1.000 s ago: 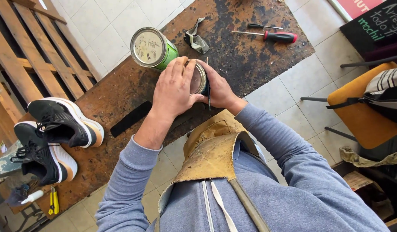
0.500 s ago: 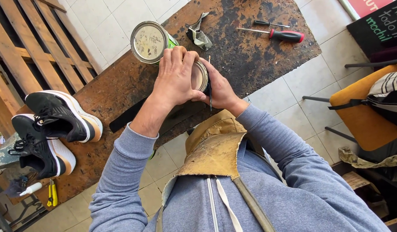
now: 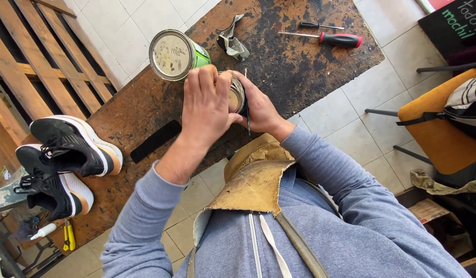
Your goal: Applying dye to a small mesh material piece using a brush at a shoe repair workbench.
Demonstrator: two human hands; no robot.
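Both my hands are wrapped around a small round tin can [image 3: 237, 93] that rests on a stained wooden board [image 3: 300, 62]. My left hand [image 3: 207, 105] covers the can's top and left side. My right hand [image 3: 258, 105] grips its right side and also holds a thin dark tool against the can. Just behind them stands a larger green can [image 3: 175, 54] with a closed metal lid. A worn leather apron [image 3: 253, 185] hangs over my grey hooded top.
A crumpled rag [image 3: 232, 41], a red-handled screwdriver [image 3: 325, 37] and a thin black tool [image 3: 320, 25] lie further back on the board. A black strip [image 3: 155, 140] and a pair of black and white sneakers [image 3: 63, 159] sit at the left. A wooden pallet [image 3: 27, 56] and an orange chair [image 3: 438, 128] flank the board.
The view has shifted slightly. My hands have stayed on the small can, with the left fingers turning a little over its top.
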